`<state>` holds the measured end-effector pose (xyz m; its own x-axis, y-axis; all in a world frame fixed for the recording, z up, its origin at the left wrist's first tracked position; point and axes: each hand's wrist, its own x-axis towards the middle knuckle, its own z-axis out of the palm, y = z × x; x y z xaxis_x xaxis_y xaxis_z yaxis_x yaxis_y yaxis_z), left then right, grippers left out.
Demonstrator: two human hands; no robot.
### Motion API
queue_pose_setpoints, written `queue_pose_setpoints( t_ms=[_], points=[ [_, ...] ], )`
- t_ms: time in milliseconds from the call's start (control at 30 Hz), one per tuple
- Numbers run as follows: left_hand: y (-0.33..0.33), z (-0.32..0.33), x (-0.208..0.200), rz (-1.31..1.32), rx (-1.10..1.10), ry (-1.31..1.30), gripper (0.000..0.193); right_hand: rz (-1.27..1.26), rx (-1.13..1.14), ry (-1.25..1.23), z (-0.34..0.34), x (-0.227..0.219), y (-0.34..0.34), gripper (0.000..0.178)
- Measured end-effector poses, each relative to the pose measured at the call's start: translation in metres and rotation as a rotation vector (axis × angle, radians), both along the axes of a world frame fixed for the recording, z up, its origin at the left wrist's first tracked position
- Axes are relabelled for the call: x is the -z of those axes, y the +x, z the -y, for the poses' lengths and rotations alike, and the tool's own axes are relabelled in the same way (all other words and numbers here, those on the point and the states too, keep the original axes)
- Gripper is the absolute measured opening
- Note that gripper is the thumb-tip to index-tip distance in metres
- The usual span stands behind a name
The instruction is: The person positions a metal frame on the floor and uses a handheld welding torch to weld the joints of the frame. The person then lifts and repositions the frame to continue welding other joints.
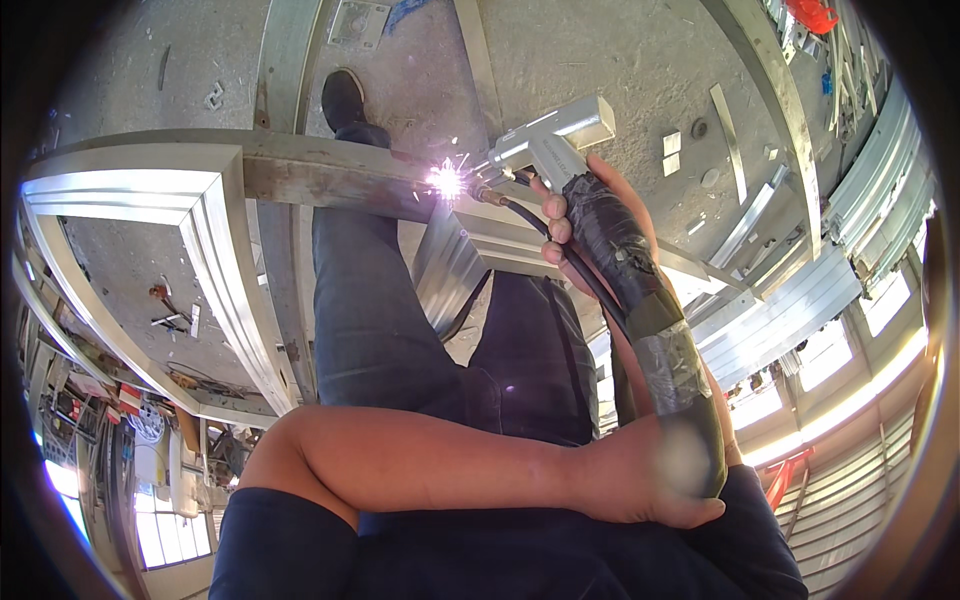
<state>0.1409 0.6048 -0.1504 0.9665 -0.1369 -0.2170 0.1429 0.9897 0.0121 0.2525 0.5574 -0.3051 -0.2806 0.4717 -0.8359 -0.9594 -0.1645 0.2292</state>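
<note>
My right hand (610, 215) is closed round the grip of a silver handheld welding gun (560, 145). Its nozzle points left at a bright spark (447, 180), which hides the point of contact. The spark sits where a brown-stained metal beam (335, 175) meets a ribbed aluminium profile (440, 265). A thick hose wrapped in black and clear tape (655, 320) runs from the gun back along my right forearm. My left arm crosses my body, and my left hand (640, 470) grips this hose near my right elbow; its fingers are mostly hidden. A thin black cable (585, 270) hangs beside the gun.
To the left stands a mitred aluminium frame (210, 195). My shoe (344, 98) is on the concrete floor beyond the beam. Metal offcuts (672, 150) lie on the floor at the right, near stacked ribbed panels (790, 295). A red bag (812, 14) is at the far right.
</note>
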Motion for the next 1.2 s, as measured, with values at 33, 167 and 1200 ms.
queue_pose_setpoints(
  t_ms=[33, 167, 1200],
  points=[
    [0.000, 0.000, 0.000, 0.006, 0.009, 0.002, 0.030, -0.009, 0.005, -0.004, -0.001, -0.001, 0.000, 0.065],
    [-0.001, 0.004, -0.005, -0.011, 0.002, 0.000, 0.031, -0.012, -0.010, -0.006, -0.004, -0.004, 0.001, 0.064],
    [-0.011, 0.005, -0.034, 0.066, -0.013, 0.053, 0.033, 0.073, -0.099, -0.123, -0.012, -0.047, -0.006, 0.064]
  ],
)
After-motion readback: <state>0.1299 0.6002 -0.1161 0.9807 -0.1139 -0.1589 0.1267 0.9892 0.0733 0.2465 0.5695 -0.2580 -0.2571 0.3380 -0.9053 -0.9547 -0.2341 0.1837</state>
